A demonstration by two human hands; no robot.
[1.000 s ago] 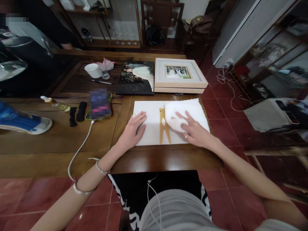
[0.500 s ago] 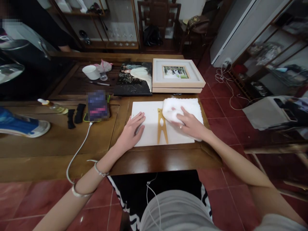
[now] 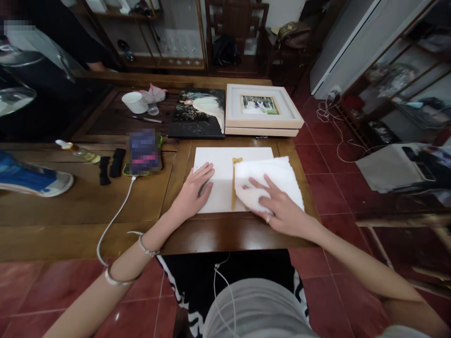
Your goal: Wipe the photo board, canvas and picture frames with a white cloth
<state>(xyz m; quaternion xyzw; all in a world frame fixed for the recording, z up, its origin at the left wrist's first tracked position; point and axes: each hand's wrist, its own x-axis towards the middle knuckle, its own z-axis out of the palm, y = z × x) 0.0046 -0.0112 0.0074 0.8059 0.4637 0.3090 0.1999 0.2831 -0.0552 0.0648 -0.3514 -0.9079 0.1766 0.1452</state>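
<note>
A white board (image 3: pixel 219 162) lies flat on the wooden table in front of me. My left hand (image 3: pixel 194 191) rests on its left edge, palm down with fingers stretched out. Under my right hand (image 3: pixel 284 210) is a white towel (image 3: pixel 269 170), bunched at its left and held against the board. The towel covers the board's right part and hangs past its edge. A yellow, roughly X-shaped figure (image 3: pixel 233 188) shows on the board beside the towel, mostly hidden. I cannot tell whether it is a loose piece or a marking.
Behind the board are a framed photo (image 3: pixel 262 122) and a dark photo panel (image 3: pixel 197 112). A white cup (image 3: pixel 134 102), a phone-like device (image 3: pixel 143 152) with a white cable, a dropper bottle (image 3: pixel 79 152) and a blue shoe (image 3: pixel 31 173) stand leftward. Another person is at far left.
My right hand has pulled the towel toward me and slightly left, so it now covers most of the yellow figure. The board's back right part is uncovered. My left hand has stayed in place.
</note>
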